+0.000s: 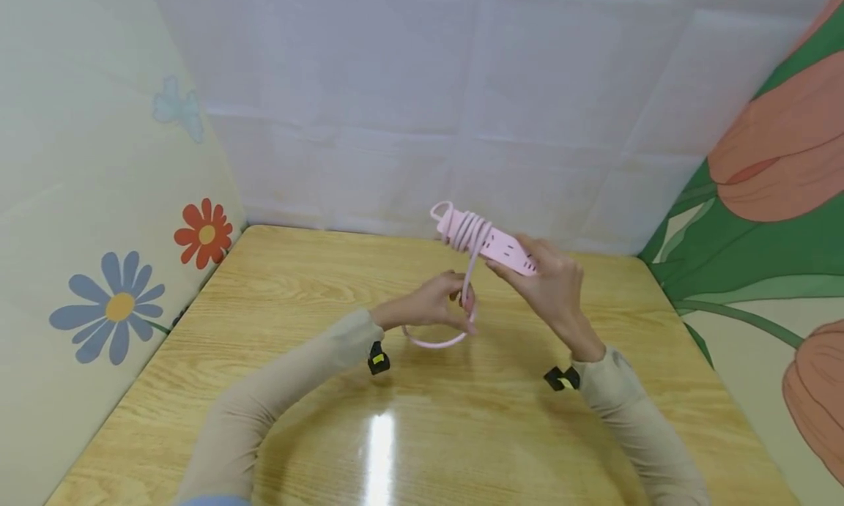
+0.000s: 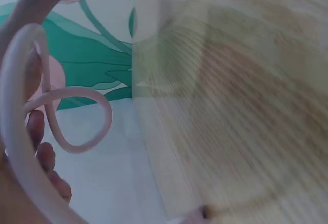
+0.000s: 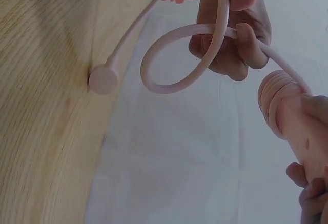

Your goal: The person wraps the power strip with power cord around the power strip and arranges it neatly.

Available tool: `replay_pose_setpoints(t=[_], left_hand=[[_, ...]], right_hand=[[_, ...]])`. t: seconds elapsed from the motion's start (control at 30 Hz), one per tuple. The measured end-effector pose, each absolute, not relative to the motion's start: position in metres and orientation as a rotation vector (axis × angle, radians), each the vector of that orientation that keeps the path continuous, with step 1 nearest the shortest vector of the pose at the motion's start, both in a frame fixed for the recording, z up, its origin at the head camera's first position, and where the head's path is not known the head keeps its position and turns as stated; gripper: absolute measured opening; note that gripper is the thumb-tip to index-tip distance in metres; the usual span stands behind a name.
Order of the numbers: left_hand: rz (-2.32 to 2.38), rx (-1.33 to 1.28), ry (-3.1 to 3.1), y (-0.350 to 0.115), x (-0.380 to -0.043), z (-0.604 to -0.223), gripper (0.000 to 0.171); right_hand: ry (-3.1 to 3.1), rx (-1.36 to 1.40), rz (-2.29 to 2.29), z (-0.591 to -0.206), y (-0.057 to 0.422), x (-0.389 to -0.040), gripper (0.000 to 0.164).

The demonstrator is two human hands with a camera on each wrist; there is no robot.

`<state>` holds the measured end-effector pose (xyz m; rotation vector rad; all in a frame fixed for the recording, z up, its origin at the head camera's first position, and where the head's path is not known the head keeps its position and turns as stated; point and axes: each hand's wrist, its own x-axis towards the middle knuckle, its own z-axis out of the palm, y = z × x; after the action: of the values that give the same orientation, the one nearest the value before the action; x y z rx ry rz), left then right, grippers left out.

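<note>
Pink power strip [image 1: 504, 252], gripped by the right hand [image 1: 550, 280], is above the table's [image 1: 297, 272] far part; the left hand [image 1: 428, 302] pinches its cord [image 1: 469, 273], seemingly mid-winding. Left wrist view: cord loops slackly. Right wrist view: round plug [image 3: 103, 79] at left; another turn likely needs steady tension.

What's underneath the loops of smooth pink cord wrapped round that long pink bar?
Under the smooth pink cord is the long pink plastic power strip, near its end away from the right hand. Its slotted face shows beside the loops; whatever they cover cannot be seen.
</note>
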<state>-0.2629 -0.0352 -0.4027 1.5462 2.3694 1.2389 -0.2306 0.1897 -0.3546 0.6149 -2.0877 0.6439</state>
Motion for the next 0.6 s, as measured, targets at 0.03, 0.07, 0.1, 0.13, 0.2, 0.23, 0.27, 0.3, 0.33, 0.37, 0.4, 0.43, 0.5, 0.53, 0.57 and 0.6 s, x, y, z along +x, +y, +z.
replay_pose_setpoints(t=[0.03,0.07,0.1,0.13,0.2,0.23,0.27,0.3,0.33,0.37,0.4,0.43,0.5,0.53,0.57,0.6], left_hand=[[1.201,1.583,2.437,-0.0347,-0.2635,-0.4022,0.026],[1.162,1.619,2.501,-0.0341,-0.2637,-0.4010,0.024],[1.127,1.652,2.552,-0.0338,-0.2644,-0.4004,0.021],[1.102,1.677,2.587,-0.0337,-0.2648,-0.3995,0.019],[1.044,1.717,2.648,-0.0336,-0.2656,-0.3979,0.016],[1.028,1.728,2.667,-0.0336,-0.2656,-0.3968,0.016],[1.004,1.736,2.686,-0.0335,-0.2660,-0.3960,0.016],[0.978,1.736,2.707,-0.0336,-0.2662,-0.3955,0.017],[0.950,1.733,2.729,-0.0338,-0.2663,-0.3948,0.018],[0.919,1.729,2.748,-0.0339,-0.2661,-0.3944,0.019],[0.896,1.719,2.760,-0.0342,-0.2661,-0.3946,0.019],[0.877,1.707,2.761,-0.0346,-0.2661,-0.3951,0.019],[0.858,1.685,2.739,-0.0354,-0.2660,-0.3972,0.018],[0.871,1.675,2.714,-0.0357,-0.2665,-0.3989,0.018],[0.887,1.665,2.686,-0.0359,-0.2666,-0.4002,0.016],[0.911,1.652,2.659,-0.0360,-0.2669,-0.4015,0.015]], right_hand=[[-2.087,0.618,0.642,-0.3544,0.1900,-0.2306,0.055],[-2.087,0.620,0.639,-0.3543,0.1903,-0.2306,0.055],[-2.089,0.621,0.635,-0.3543,0.1905,-0.2305,0.056],[-2.090,0.622,0.633,-0.3544,0.1908,-0.2305,0.056],[-2.094,0.621,0.627,-0.3544,0.1910,-0.2302,0.056],[-2.096,0.619,0.627,-0.3544,0.1910,-0.2300,0.056],[-2.099,0.616,0.629,-0.3543,0.1910,-0.2297,0.057],[-2.102,0.614,0.634,-0.3541,0.1909,-0.2293,0.057],[-2.105,0.610,0.643,-0.3538,0.1909,-0.2288,0.057],[-2.107,0.607,0.652,-0.3532,0.1906,-0.2282,0.057],[-2.110,0.604,0.668,-0.3524,0.1903,-0.2274,0.057],[-2.112,0.600,0.687,-0.3516,0.1901,-0.2266,0.056],[-2.117,0.592,0.720,-0.3496,0.1897,-0.2250,0.056],[-2.119,0.589,0.738,-0.3486,0.1895,-0.2243,0.056],[-2.122,0.587,0.753,-0.3479,0.1896,-0.2238,0.056],[-2.125,0.585,0.764,-0.3473,0.1898,-0.2231,0.056]])
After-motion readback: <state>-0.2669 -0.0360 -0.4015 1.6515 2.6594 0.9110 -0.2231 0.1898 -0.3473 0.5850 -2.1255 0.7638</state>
